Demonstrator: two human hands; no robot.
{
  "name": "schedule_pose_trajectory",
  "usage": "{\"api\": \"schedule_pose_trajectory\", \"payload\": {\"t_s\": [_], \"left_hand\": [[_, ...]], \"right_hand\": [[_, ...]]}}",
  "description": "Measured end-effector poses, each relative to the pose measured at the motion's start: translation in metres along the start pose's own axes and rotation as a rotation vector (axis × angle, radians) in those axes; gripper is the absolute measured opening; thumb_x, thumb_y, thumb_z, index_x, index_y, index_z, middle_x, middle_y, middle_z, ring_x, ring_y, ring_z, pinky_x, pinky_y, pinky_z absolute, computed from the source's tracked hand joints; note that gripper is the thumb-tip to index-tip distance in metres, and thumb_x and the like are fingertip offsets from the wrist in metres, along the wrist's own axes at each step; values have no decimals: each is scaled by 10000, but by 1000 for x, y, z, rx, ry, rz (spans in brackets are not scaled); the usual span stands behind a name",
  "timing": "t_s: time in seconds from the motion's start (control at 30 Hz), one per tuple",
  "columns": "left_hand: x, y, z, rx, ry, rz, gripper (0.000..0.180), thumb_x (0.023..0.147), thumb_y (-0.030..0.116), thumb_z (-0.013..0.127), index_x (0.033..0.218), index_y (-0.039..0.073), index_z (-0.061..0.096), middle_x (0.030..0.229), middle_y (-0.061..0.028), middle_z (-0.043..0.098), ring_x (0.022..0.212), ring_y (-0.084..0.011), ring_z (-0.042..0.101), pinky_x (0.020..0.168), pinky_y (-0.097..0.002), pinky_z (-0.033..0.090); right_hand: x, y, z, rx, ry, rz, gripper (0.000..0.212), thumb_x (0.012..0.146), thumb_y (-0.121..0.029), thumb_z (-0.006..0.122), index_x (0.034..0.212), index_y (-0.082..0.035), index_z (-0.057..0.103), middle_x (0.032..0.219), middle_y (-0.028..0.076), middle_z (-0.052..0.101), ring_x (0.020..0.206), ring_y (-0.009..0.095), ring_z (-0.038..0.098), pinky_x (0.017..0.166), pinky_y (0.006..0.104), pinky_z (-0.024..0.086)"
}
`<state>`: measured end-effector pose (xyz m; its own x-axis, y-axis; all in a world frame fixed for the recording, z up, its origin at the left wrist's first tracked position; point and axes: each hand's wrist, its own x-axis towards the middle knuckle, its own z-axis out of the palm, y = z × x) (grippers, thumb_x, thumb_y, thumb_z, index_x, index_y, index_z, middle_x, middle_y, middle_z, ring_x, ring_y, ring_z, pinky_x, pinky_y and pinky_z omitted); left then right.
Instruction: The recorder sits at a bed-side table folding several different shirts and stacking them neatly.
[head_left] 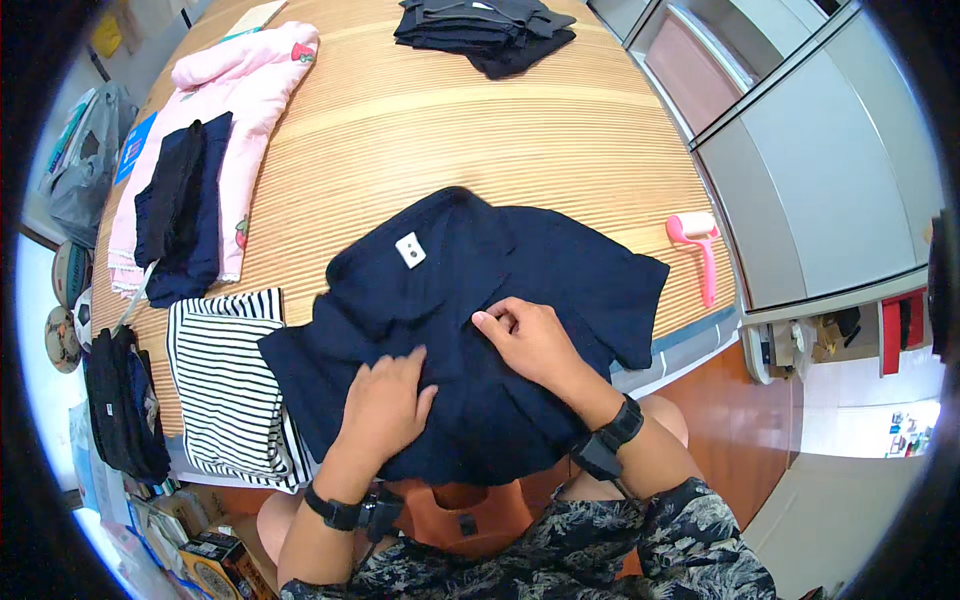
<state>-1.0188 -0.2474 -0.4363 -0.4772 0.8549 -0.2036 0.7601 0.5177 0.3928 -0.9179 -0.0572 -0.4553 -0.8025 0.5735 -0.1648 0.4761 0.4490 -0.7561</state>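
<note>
Well, starting by the near left corner of the table [370, 130], we have a folded striped garment [225, 390] that meets the left end of the navy garment [455, 325], so we would do best to smooth without dragging both. Next comes our left hand [385, 402], back up over the navy cloth, thumb held away from blurred fingers; flat strokes outward from the middle should ease creases better than pokes. That navy garment lies spread across the middle of the near edge, its lower part reaching past it; we might handle that part gently, lest its weight pull the rest down. Our right hand [530, 338] is narrow, thumb close to a curled forefinger; whether it pinches cloth we cannot tell. A light grip there should avoid new wrinkles. Near the right edge lies a pink lint roller [708, 260], handy for any fluff.
</note>
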Motion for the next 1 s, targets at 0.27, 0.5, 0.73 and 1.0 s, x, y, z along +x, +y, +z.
{"api": "schedule_pose_trajectory", "payload": {"t_s": [0.27, 0.5, 0.73, 1.0], "left_hand": [[-11, 4, 0, -90, 29, 59, 265, 805, 280, 694, 952, 70, 626, 801, -122, 641, 654, -307, 641, 579, -415, 513], [8, 4, 6, 117, 519, -38, 224, 753, 128, 711, 952, 75, 622, 1001, -48, 581, 1044, -248, 527, 880, -413, 412], [6, -14, 9, -194, 354, 34, 74, 813, 137, 658, 825, 64, 644, 814, -68, 649, 845, -246, 606, 836, -385, 403], [3, -10, -6, -306, 251, 38, 143, 798, 159, 691, 901, 61, 685, 844, -115, 662, 812, -280, 597, 800, -379, 414]], "right_hand": [[2, 4, 32, 223, 1, 60, 253, 841, -203, 705, 792, 24, 605, 605, 58, 602, 533, 69, 524, 521, 259, 428], [-4, -3, 38, 318, -19, -93, 247, 813, -141, 716, 723, 4, 537, 612, 9, 520, 519, 36, 422, 480, 222, 368], [-5, -2, 37, 419, -59, -99, 182, 788, -114, 711, 786, 16, 583, 570, 38, 526, 500, 53, 455, 462, 234, 371], [-6, -5, 35, 501, -86, -65, 153, 814, -114, 696, 808, 9, 606, 612, -38, 500, 521, 10, 414, 460, 208, 346]]}}
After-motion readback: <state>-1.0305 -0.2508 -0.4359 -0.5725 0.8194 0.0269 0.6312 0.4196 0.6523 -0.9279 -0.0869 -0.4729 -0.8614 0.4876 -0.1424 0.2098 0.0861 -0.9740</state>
